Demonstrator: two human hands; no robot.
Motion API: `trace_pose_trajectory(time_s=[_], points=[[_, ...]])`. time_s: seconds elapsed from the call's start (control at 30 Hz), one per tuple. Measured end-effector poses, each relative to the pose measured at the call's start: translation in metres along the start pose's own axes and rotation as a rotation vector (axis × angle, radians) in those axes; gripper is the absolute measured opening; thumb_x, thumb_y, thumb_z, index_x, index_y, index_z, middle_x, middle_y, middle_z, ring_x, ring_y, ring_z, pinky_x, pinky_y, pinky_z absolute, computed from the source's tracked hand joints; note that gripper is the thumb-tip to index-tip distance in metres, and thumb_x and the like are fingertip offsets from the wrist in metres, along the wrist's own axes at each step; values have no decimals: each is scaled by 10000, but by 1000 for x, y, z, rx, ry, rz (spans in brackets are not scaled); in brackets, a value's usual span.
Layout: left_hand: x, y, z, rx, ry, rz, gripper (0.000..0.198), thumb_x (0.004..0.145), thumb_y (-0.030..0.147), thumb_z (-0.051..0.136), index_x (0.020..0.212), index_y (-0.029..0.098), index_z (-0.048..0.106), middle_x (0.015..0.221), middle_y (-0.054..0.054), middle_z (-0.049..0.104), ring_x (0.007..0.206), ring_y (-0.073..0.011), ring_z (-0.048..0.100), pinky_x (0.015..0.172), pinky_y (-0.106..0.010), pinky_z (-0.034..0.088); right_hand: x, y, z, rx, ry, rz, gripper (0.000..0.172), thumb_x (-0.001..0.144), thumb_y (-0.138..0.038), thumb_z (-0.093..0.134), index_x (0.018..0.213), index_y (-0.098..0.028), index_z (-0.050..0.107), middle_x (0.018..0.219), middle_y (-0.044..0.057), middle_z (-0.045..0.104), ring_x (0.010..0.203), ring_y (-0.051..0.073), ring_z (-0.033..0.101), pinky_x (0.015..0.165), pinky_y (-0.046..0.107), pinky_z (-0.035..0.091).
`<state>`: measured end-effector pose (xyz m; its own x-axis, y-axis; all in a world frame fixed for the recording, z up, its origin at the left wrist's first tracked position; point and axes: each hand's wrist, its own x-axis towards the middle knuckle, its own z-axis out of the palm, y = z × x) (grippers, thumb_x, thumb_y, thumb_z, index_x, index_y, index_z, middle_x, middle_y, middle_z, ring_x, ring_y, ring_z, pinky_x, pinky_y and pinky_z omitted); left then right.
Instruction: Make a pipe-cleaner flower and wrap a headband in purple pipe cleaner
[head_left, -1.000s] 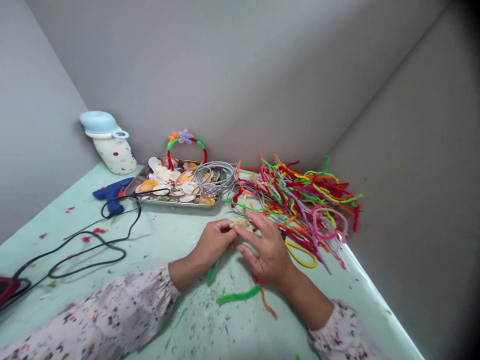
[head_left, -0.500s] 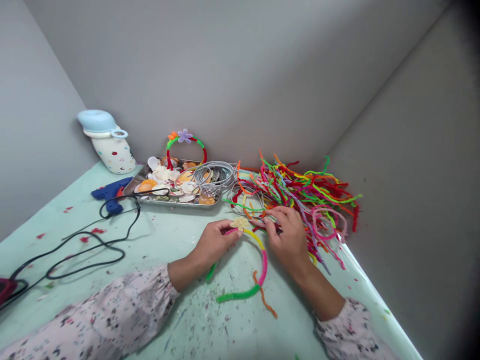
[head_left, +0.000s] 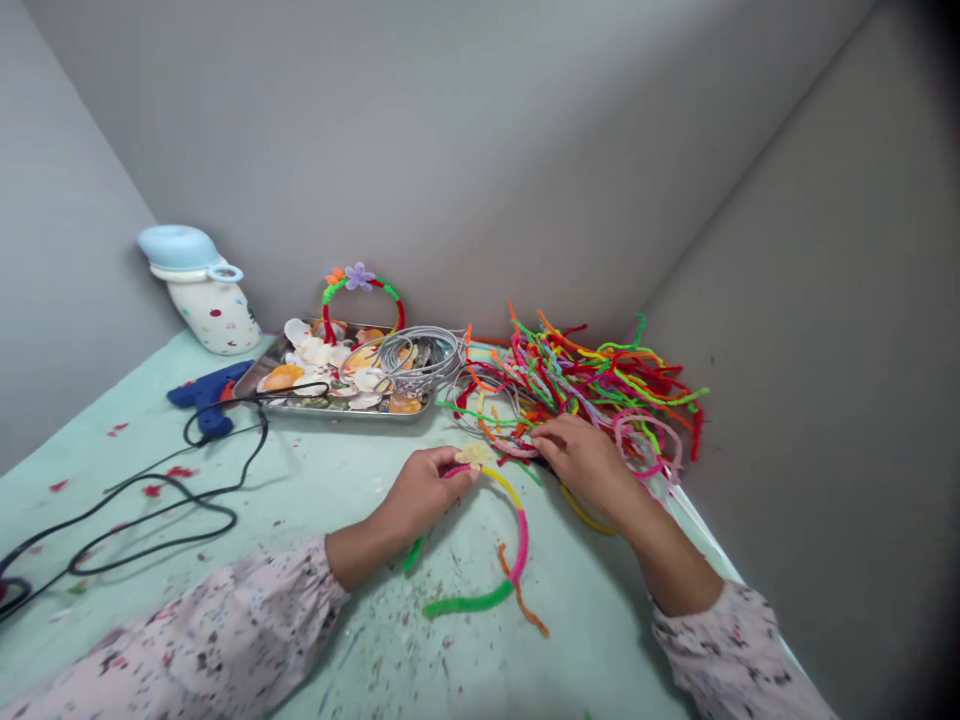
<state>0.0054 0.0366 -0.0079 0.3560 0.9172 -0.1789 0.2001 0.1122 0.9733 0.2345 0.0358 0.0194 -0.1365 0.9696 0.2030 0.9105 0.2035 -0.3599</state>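
Observation:
My left hand (head_left: 427,492) is closed on a headband (head_left: 523,535) wrapped in yellow, pink and green pipe cleaners, its two ends toward me. A cream flower (head_left: 475,455) sits on top of the band at my fingertips. At the near edge of a heaped pile of coloured pipe cleaners (head_left: 592,365), my right hand (head_left: 581,455) has its fingers bent in a pinch on pipe cleaners; exactly which strands is hidden. Under that hand a yellow pipe cleaner (head_left: 585,513) curves out. Beside the headband lies a short orange pipe cleaner (head_left: 529,612).
A metal tray (head_left: 345,408) of seashells stands at the back, with coiled grey wire (head_left: 424,355) and a finished-looking flowered headband (head_left: 399,308) on it. Left of it are a blue glue gun (head_left: 210,395), its black cord (head_left: 240,470) and a white bottle (head_left: 214,310). Walls enclose the table.
My right hand has shifted slightly at the pile, and the strands that hung toward the right edge have moved away. My left hand still holds the headband. The whole view has drifted slightly.

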Motion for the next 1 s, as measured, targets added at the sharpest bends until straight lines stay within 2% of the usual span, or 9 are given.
trace_pose_trajectory(time_s=[0.13,0.23,0.33,0.43,0.63,0.9,1.0], points=[[-1,1,0,32,-14,-8,264,741,373,605,816,125,657,552,31,504,470,-81,378,464,-210,278,7,-3,-1,-86,-57,43,211,854,-228,489,899,-203,694,914,47,670,838,164,589,744,259,396],[0,-1,0,33,-20,-5,262,740,377,603,808,129,649,567,25,517,480,-87,393,469,-212,289,4,0,-11,-241,-187,128,201,833,-241,503,817,-211,701,855,53,686,784,176,602,666,259,373],[0,-3,-1,26,-30,3,261,737,383,604,801,133,643,581,21,525,492,-93,407,474,-214,298,-1,4,-21,-337,-321,226,173,786,-241,541,836,-245,707,840,46,699,769,190,621,615,256,356],[0,-5,-1,36,-30,18,259,744,387,598,797,136,636,581,22,520,502,-97,415,481,-215,304,-6,6,-25,-370,-406,261,167,734,-245,586,848,-267,706,837,36,706,762,208,633,593,258,358],[0,-6,-1,37,-35,34,264,753,393,593,796,135,630,583,21,519,498,-96,409,486,-217,304,-8,10,-20,-348,-394,223,300,696,-239,635,991,-253,687,927,69,704,848,227,641,662,271,396],[0,-3,-1,30,-40,24,238,742,384,596,723,147,589,560,32,495,488,-91,396,482,-214,299,-4,14,-24,-376,-476,221,143,742,-180,549,773,-235,677,782,43,698,707,195,630,553,251,327],[-1,-2,-1,15,-44,23,231,740,373,596,747,143,603,586,26,517,497,-91,403,486,-216,303,-3,15,-29,-360,-456,237,148,770,-206,540,820,-230,677,818,57,702,716,198,633,553,255,332]])
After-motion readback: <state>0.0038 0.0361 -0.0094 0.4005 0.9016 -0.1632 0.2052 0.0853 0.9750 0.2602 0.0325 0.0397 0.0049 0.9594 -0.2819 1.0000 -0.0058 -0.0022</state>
